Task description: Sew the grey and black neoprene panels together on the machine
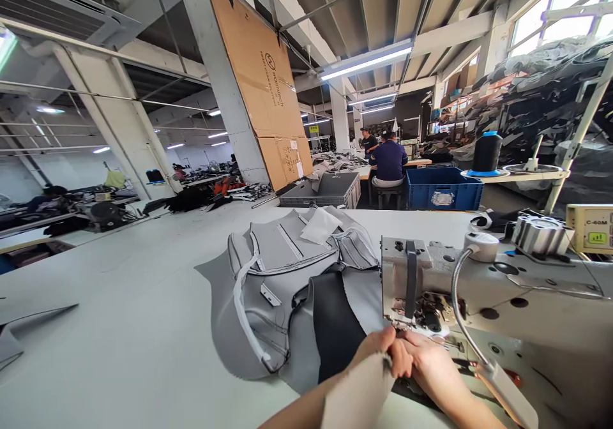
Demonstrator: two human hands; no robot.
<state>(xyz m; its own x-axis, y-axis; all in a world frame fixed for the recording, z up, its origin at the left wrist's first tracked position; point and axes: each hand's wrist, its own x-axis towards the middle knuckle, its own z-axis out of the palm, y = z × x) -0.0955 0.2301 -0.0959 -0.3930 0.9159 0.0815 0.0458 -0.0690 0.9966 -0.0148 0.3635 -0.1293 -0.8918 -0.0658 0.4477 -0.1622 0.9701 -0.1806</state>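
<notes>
A sewing machine stands at the right, with both hands close together just below its needle area. My left hand has its fingers closed on a grey fabric piece, which hangs toward me over the forearm. Touching it on the right, my right hand is bent over the work under the machine head; its fingertips are hidden. Left of the hands lies a sewn grey cover with white and black seams, and a black panel runs from it toward my left hand.
A grey fabric piece lies at the table's left edge. A bent lamp stands right of my hands. Beyond the table are a grey crate, a blue crate and two people. A black thread cone stands behind the machine.
</notes>
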